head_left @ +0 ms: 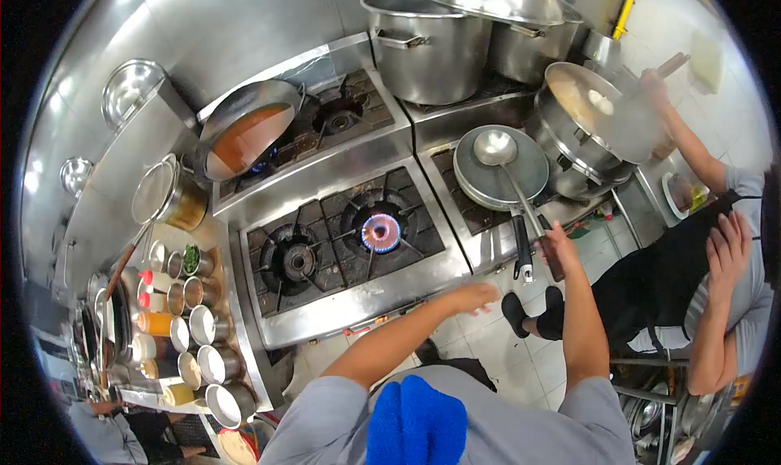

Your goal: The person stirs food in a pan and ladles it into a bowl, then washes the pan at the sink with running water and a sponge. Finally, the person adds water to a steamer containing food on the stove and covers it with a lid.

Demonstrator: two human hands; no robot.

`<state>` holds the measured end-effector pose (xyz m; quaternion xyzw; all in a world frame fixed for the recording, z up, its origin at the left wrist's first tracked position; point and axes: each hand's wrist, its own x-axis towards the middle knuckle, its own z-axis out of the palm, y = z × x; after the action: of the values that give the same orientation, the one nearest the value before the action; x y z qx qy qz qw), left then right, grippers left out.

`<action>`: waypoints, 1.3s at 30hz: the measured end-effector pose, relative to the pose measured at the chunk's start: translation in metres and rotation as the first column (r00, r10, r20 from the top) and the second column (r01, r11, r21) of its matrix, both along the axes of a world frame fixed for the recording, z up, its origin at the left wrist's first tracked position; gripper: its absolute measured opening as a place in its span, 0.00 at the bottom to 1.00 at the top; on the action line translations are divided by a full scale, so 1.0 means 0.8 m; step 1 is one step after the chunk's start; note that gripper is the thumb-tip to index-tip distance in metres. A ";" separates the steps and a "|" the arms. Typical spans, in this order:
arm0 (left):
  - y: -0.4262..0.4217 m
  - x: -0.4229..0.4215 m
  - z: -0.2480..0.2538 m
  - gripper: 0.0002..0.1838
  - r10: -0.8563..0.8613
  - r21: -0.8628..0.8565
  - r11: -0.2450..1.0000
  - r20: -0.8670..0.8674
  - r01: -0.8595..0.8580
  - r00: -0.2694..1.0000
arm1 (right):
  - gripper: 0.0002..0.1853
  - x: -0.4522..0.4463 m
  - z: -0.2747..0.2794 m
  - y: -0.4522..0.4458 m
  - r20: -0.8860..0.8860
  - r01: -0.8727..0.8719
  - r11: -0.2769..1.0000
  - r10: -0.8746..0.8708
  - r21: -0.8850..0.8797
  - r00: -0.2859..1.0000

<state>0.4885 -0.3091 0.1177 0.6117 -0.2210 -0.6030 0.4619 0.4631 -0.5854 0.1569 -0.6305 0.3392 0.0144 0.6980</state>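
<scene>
My left hand hangs in the air in front of the stove's front edge, fingers apart and nothing in them. At the right, my right hand is closed on the dark handle end of a metal ladle. The ladle's bowl rests over a round grey pan, whose black handle points toward me beside my right hand. Between my hands and the back burners, a lit burner shows a blue and orange flame with no pan on it.
A tilted wok with reddish-brown liquid sits at the back left. Large pots stand behind. Left are containers and bottles. At right a co-worker in a black apron reaches over a steaming pot.
</scene>
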 end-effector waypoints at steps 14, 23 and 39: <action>0.478 -0.364 -0.102 0.17 0.965 0.628 -0.046 0.229 -0.777 0.128 | 0.21 -0.129 -0.285 0.210 -0.208 -0.535 0.829 0.559 0.163 0.803; 0.403 -0.584 -0.062 0.16 0.935 0.625 -0.332 0.316 -0.706 -0.160 | 0.16 -0.016 -0.385 0.378 -0.401 0.254 0.767 0.005 0.590 0.916; 0.372 -0.610 -0.008 0.20 0.833 0.575 -0.526 0.499 -0.627 -0.241 | 0.12 -0.034 -0.493 0.479 0.240 -0.425 0.356 0.460 0.832 0.855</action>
<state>0.0005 -0.0117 0.1117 0.5656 0.6716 -0.0914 0.4699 0.4362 -0.2020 -0.2376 -0.2610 0.1145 0.3798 0.8801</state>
